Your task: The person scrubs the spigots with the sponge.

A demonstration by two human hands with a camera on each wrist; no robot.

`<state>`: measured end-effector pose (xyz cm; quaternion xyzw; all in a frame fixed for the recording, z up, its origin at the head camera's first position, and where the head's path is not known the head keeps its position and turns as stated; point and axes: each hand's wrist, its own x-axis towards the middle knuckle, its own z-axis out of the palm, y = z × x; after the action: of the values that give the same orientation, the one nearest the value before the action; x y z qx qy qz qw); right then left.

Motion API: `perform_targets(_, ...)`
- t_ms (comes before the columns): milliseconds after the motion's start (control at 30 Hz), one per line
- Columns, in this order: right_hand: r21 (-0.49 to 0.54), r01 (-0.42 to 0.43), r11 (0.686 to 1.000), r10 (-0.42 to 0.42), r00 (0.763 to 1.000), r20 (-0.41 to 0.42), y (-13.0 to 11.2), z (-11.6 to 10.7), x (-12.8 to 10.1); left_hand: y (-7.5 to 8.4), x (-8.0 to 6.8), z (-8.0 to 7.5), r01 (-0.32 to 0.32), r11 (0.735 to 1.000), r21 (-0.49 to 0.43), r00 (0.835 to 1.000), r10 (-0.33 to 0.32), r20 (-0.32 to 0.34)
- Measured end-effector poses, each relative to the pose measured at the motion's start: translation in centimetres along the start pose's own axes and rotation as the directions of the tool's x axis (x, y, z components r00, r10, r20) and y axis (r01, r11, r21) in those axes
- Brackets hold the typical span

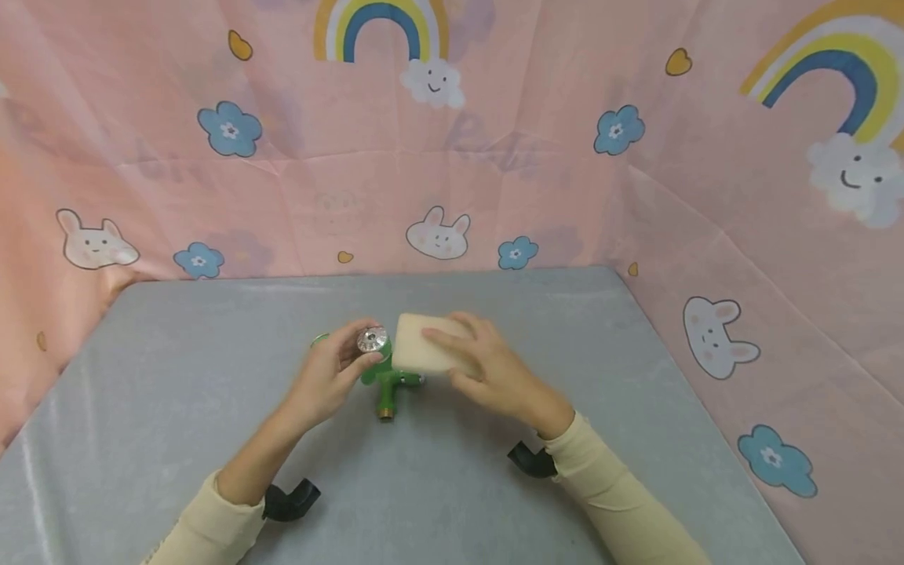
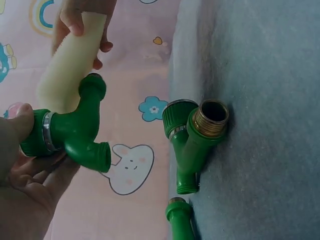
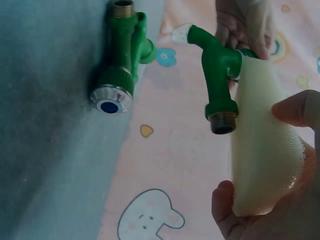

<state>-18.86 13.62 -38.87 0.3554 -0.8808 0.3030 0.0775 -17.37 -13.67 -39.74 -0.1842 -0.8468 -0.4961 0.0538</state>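
Note:
My left hand (image 1: 328, 373) holds a green faucet (image 2: 80, 125) by its round knob, raised above the table. The knob's silver cap (image 1: 373, 339) faces the head camera. In the right wrist view the held faucet's threaded brass end points downward. My right hand (image 1: 494, 369) grips a thick cream sponge (image 1: 424, 343) between thumb and fingers. The sponge is right beside the held faucet, overlapping it in both wrist views. Below the hands, a second green faucet (image 1: 386, 396) lies on the table, its threaded brass end toward me.
Part of another green faucet (image 2: 180, 220) shows on the grey-covered table (image 1: 424, 486). Behind and to the right hangs a pink printed cloth (image 1: 494, 180). Black curved pieces (image 1: 293, 501) stick out at both wrists.

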Motion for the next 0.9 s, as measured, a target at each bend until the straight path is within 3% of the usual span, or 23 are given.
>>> perform_targets(100, -0.023, -0.015, 1.000, 0.016, 0.999, 0.033, -0.2, 0.3, -0.1, 0.0, -0.2, 0.2, -0.017, 0.999, 0.045, 0.999, 0.015, 0.046)
perform_targets(300, -0.065, -0.036, 0.997, 0.040, 0.997, 0.064, 0.1, -0.2, -0.2, -0.3, -0.3, 0.3, -0.032, 0.999, 0.036, 0.996, 0.029, 0.084)
perform_targets(467, -0.090, -0.068, 0.994, 0.074, 0.995, 0.066, 0.6, -1.2, -0.2, -0.6, -0.2, 0.2, -0.004, 0.999, -0.038, 0.996, 0.007, 0.089)
perform_targets(633, -0.083, -0.100, 0.992, 0.100, 0.995, 0.004, 0.9, -2.0, -0.3, -0.8, 0.0, 0.0, 0.033, 0.991, -0.131, 0.994, -0.019, 0.108)
perform_targets(733, -0.040, -0.050, 0.998, 0.048, 0.997, -0.056, 0.7, -1.7, -0.2, -0.8, 0.0, 0.0, 0.028, 0.983, -0.180, 0.989, -0.001, 0.148)
perform_targets(900, 0.002, 0.147, 0.989, -0.145, 0.976, -0.159, -0.3, -0.2, 0.3, -0.7, 0.1, 0.2, -0.001, 0.975, -0.221, 0.978, 0.046, 0.202)
